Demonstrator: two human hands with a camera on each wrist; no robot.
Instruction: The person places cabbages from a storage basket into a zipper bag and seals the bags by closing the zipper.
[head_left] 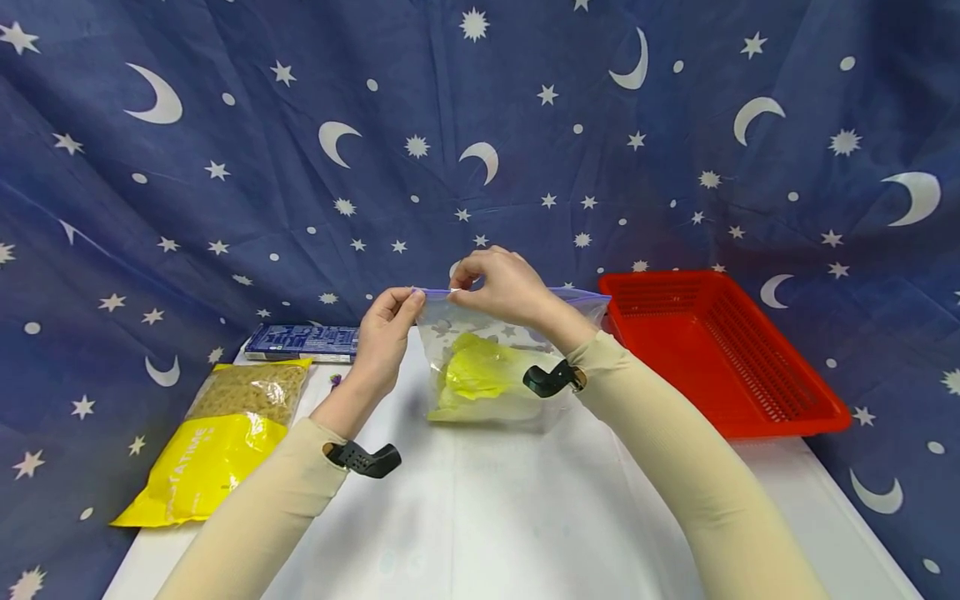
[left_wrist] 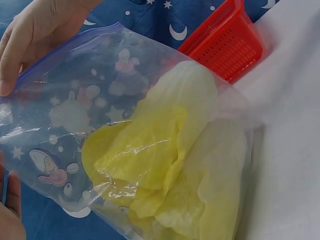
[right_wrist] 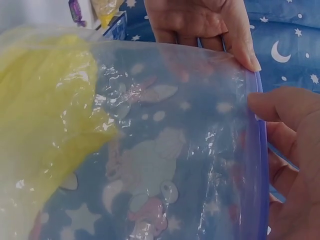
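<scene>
A white table [head_left: 480,517] carries a rectangular red slatted plastic basket [head_left: 720,350] at three o'clock and a glossy yellow snack packet [head_left: 217,442] at nine. At centre stands a clear, crinkly zip bag [head_left: 495,367] holding yellow leaves [head_left: 480,375]. The left hand [head_left: 386,337] and right hand [head_left: 498,283] both have their fingers pinching its blue top seal.

Clear zip bag [head_left: 510,350] with a blue strip — yellow-green leaves [head_left: 480,375] inside — beside a red basket [head_left: 720,350].
</scene>
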